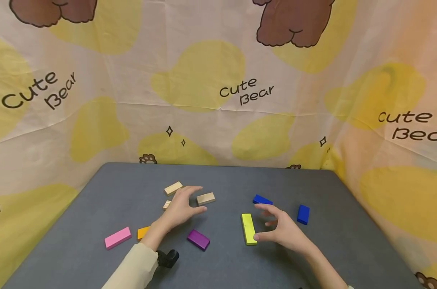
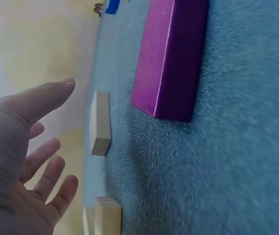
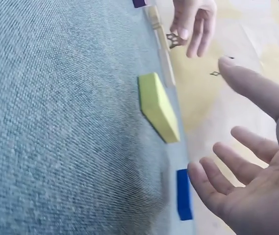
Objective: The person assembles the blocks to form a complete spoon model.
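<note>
My left hand (image 1: 181, 206) hovers with spread, relaxed fingers among plain wooden blocks: one block (image 1: 206, 198) lies just beyond the thumb, another block (image 1: 173, 188) behind the fingers, and a third block (image 1: 166, 205) is partly hidden by the hand. Nothing is in its grasp; the left wrist view shows a gap between thumb and fingers. Over the right side, my right hand (image 1: 284, 230) is held above the table with fingers apart, beside a yellow-green block (image 1: 248, 226). In the head view its thumb overlaps that block, but the right wrist view shows the two apart.
Two blue blocks, one (image 1: 262, 199) behind the right hand and one (image 1: 303, 214) to its right, lie on the grey table (image 1: 225, 269). A purple block (image 1: 198, 240), an orange block (image 1: 143, 233) partly behind the left wrist, and a pink block (image 1: 117, 238) lie nearer. Printed cloth (image 1: 204, 80) hangs behind.
</note>
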The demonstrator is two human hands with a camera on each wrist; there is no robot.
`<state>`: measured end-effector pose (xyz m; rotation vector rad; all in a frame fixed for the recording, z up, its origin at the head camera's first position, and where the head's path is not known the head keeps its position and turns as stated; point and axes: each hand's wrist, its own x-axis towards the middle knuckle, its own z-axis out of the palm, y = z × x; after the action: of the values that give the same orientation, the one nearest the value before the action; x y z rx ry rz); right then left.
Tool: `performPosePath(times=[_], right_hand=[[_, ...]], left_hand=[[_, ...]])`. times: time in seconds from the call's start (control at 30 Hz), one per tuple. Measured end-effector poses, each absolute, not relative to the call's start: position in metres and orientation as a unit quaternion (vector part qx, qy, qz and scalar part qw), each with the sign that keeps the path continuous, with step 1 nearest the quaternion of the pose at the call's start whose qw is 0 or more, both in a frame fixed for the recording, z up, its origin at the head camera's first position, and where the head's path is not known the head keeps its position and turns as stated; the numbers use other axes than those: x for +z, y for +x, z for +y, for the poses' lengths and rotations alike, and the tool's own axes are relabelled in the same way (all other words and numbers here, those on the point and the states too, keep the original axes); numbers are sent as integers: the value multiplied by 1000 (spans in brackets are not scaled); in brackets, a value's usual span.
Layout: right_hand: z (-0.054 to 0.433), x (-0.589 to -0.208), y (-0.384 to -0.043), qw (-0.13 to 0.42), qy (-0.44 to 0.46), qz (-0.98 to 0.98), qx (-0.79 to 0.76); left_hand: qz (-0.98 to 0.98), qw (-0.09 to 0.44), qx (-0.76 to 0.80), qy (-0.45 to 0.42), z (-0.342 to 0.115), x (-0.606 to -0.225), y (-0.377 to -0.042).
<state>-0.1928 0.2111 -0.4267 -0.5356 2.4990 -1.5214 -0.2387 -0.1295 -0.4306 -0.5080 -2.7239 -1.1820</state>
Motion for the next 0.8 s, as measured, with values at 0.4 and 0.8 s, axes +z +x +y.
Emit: performPosePath(times=[0.4, 0.8], right_hand=[[214, -454, -220, 194, -182, 779, -568], [212, -459, -231, 208, -210, 791, -535]], left_hand=[[-888, 30, -441, -121, -128, -451, -266], [-894, 47, -436, -95, -134, -463, -279]])
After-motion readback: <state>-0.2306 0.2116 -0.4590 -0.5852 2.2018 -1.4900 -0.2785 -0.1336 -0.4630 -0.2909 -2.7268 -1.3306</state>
